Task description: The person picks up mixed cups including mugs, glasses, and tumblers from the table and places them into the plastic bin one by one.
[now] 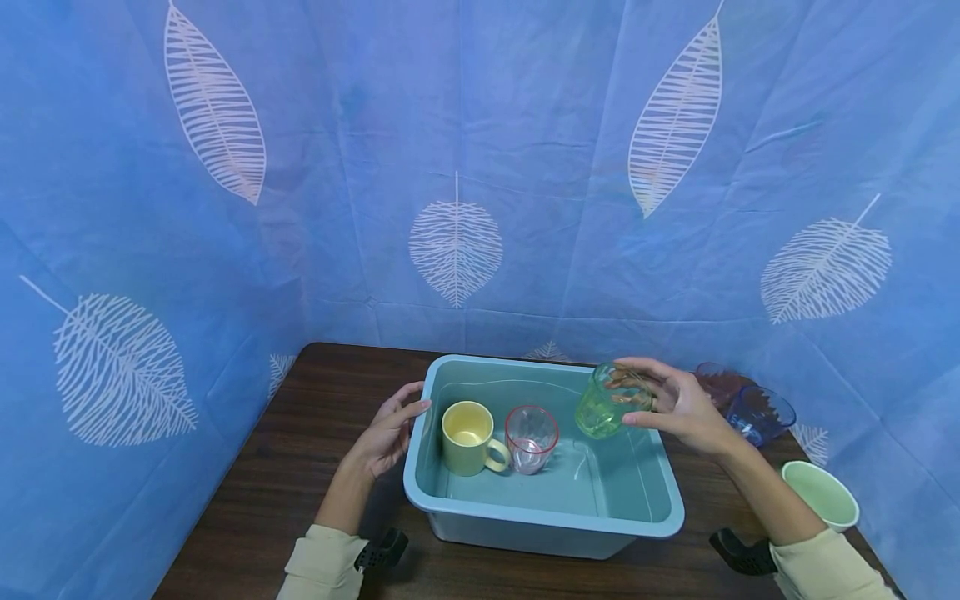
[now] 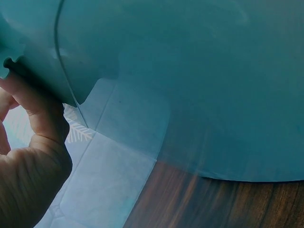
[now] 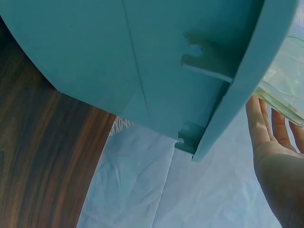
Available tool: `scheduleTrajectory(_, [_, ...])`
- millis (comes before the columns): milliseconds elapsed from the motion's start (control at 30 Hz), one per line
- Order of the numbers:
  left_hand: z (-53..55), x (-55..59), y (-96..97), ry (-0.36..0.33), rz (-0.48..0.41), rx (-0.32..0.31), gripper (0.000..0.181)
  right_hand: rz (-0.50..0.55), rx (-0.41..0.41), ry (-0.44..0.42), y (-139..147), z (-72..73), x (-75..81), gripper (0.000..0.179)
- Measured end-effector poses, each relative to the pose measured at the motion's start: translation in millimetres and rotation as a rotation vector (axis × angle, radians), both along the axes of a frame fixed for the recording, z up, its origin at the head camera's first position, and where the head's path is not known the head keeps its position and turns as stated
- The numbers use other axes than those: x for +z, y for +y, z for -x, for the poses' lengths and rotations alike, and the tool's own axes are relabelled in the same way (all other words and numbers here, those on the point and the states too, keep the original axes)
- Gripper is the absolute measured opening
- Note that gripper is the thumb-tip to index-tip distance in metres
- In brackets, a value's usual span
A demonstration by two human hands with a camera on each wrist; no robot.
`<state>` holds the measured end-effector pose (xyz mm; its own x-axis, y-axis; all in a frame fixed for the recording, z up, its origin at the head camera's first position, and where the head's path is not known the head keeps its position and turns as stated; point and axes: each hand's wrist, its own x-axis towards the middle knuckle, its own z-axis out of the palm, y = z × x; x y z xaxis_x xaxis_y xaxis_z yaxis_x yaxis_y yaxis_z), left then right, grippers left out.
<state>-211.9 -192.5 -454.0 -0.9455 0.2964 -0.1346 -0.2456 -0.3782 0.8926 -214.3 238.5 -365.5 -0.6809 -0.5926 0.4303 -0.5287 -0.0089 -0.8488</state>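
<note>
On the dark brown wood-grain worktop (image 1: 262, 500) stands a light blue rectangular plastic basin (image 1: 555, 518), its long side facing the wearer. Left hand (image 1: 388, 429): fingers bent and thumb on top, gripping the basin's left rim. Right hand (image 1: 675, 404): partly closed, thumb on the near side and fingers across the far side, holding a transparent green glass tumbler (image 1: 600, 410). The tumbler is tilted over the right rear part of the basin (whether it touches the basin wall cannot be told). Inside the basin, towards the left, a pale yellow mug (image 1: 461, 450) stands upright, its handle pointing right; just beside the handle stands a clear glass with a red rim (image 1: 531, 433). To the right of the basin, beyond the right hand, are a transparent dark blue glass (image 1: 761, 417) and a reddish transparent glass (image 1: 716, 383), the latter partly hidden by that hand. Nearer the wearer, behind the right forearm, sits a pale green cup (image 1: 825, 492), mouth upward. A blue cloth printed with white leaves (image 1: 547, 125) hangs behind the worktop.
</note>
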Motion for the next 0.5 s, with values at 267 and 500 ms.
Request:
scheduleTrajectory(267, [-1.0, 0.4, 1.0, -0.010, 0.004, 0.001, 0.049, -0.029, -0.026, 0.010, -1.6, -1.7, -2.4, 0.064])
scheduleTrajectory(500, [-0.5, 0.3, 0.6, -0.005, -0.003, -0.001, 0.049, -0.017, -0.004, -0.003, -3.0, -1.8, -0.9, 0.063])
